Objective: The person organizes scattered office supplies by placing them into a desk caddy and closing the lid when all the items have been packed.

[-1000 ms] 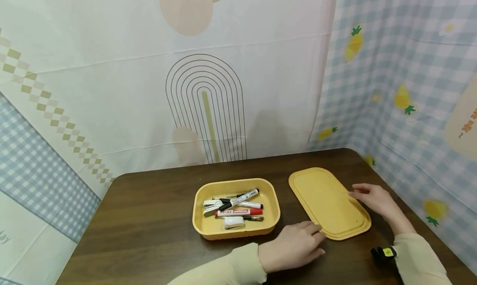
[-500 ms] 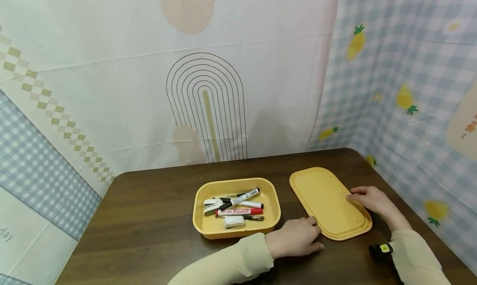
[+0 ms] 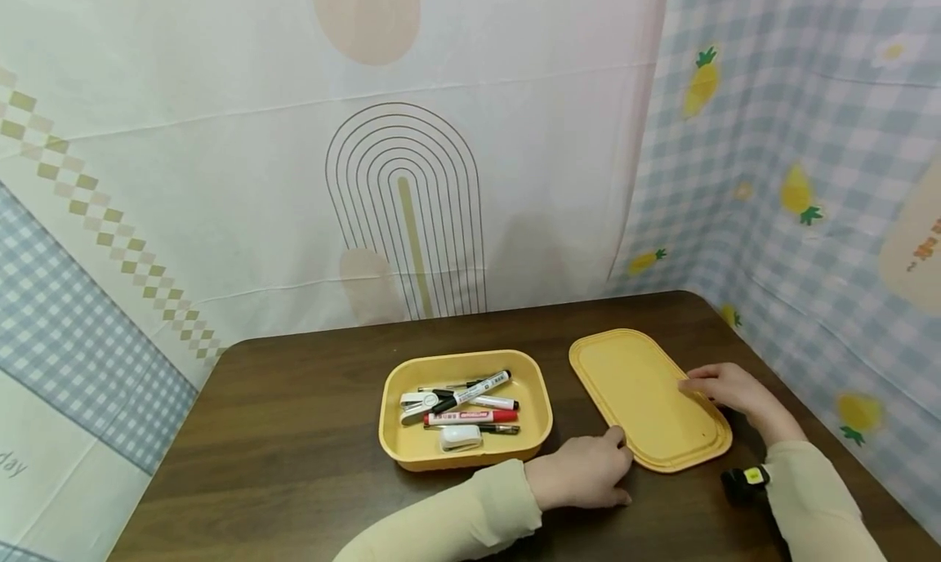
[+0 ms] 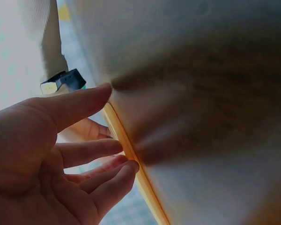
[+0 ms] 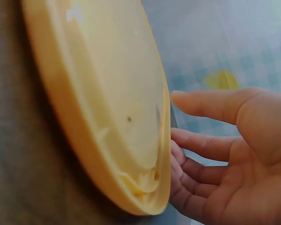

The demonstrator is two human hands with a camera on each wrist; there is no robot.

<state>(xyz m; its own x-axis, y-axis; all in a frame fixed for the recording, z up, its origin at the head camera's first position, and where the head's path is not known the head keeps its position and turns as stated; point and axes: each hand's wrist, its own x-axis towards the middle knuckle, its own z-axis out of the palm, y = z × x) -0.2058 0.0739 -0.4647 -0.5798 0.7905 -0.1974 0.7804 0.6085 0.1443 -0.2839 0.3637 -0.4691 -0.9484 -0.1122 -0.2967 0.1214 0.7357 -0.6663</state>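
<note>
A yellow oblong lid (image 3: 639, 382) lies flat on the dark wooden table, between both hands. At its near left edge, the fingertips of my left hand (image 3: 584, 470) touch the rim, while the thumb stays apart on the table side. My right hand (image 3: 735, 390) is at the opposite edge, with its fingers along the rim and the thumb near the top of it. In the left wrist view, the lid's edge (image 4: 131, 154) meets the fingertips. The lid's raised rim (image 5: 79, 150) and a small dark speck show in the right wrist view.
Left of the lid stands a yellow open box (image 3: 470, 457). It holds a red marker (image 3: 470, 417), black-and-white markers (image 3: 478, 390), dark pens, a white stapler-like thing (image 3: 419, 399) and a rounded white item (image 3: 461, 438). Patterned cloth (image 3: 573, 137) hangs behind the table.
My left hand has shifted slightly and its fingertips have come against the lid's near edge. My right hand has moved a little left onto the far edge. The lid has stayed in place.
</note>
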